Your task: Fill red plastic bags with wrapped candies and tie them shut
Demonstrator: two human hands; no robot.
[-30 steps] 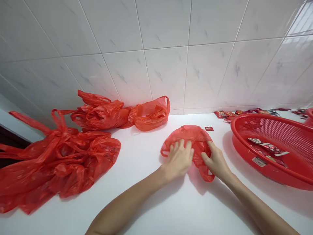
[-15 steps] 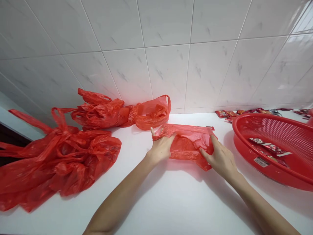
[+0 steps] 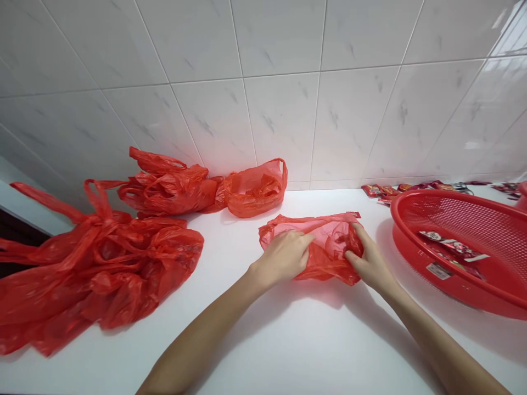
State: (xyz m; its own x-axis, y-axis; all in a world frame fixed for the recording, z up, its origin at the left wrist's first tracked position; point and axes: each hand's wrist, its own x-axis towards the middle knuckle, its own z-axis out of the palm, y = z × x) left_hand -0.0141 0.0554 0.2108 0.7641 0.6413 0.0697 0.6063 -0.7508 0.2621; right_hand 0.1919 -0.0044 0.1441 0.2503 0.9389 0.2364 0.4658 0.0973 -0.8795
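A thin red plastic bag [image 3: 325,266] lies on its side at the middle of the table, its mouth partly spread and showing pinkish film inside. Over its left part is my left hand [image 3: 286,257], closed on the near layer with the index finger pointing right. My right hand [image 3: 368,258] grips the bag's right end, thumb in front and fingers behind or inside the film. The fingertips of the right hand are partly hidden. A small dark red packet [image 3: 353,215] shows just behind the bag's far right corner.
A red perforated plastic basket [image 3: 415,263] with several packets [image 3: 457,248] inside stands at right. Small snack packets [image 3: 381,191] lie along the tiled wall. Filled red bags [image 3: 135,274] are heaped at left, with more bags [image 3: 177,189] and an open-mouthed one [image 3: 255,200] behind.
My left hand has moved right and come out from under the bag's left edge, its fingers now curled at the front. My right hand keeps its place on the right end.
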